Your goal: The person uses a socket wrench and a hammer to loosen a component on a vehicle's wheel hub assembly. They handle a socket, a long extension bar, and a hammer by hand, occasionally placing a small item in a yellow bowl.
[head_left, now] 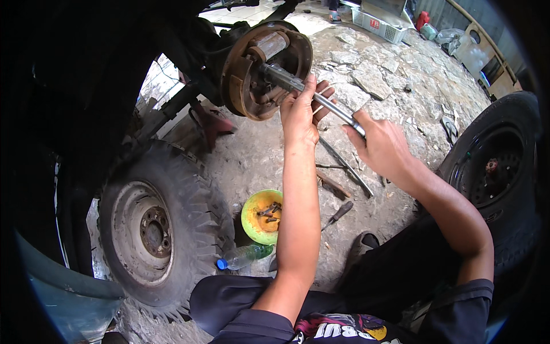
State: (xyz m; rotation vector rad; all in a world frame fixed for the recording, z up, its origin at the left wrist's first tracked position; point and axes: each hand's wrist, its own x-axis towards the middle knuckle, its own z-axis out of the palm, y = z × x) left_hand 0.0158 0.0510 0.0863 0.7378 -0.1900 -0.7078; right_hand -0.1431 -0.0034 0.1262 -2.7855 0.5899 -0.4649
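Observation:
A rusty brake backing plate with brake shoes (238, 80) and a wheel cylinder (269, 46) sits at the upper middle. A grey spindle (281, 77) sticks out from its centre. In line with the spindle runs a shiny metal bar (338, 110), slanting down to the right. My left hand (301, 112) is around the bar near the spindle's end, thumb on top and fingers partly spread beyond it. My right hand (381, 143) grips the bar's outer end. Whether the bar is joined to the spindle is hidden by my left hand.
A wheel with a chunky tyre (152, 229) stands at left, another wheel (492, 160) at right. Below lie a green bowl (249, 215) of bolts, a plastic bottle (243, 257), a screwdriver (341, 212) and a long rod (349, 169). A red jack stand (213, 126) stands behind.

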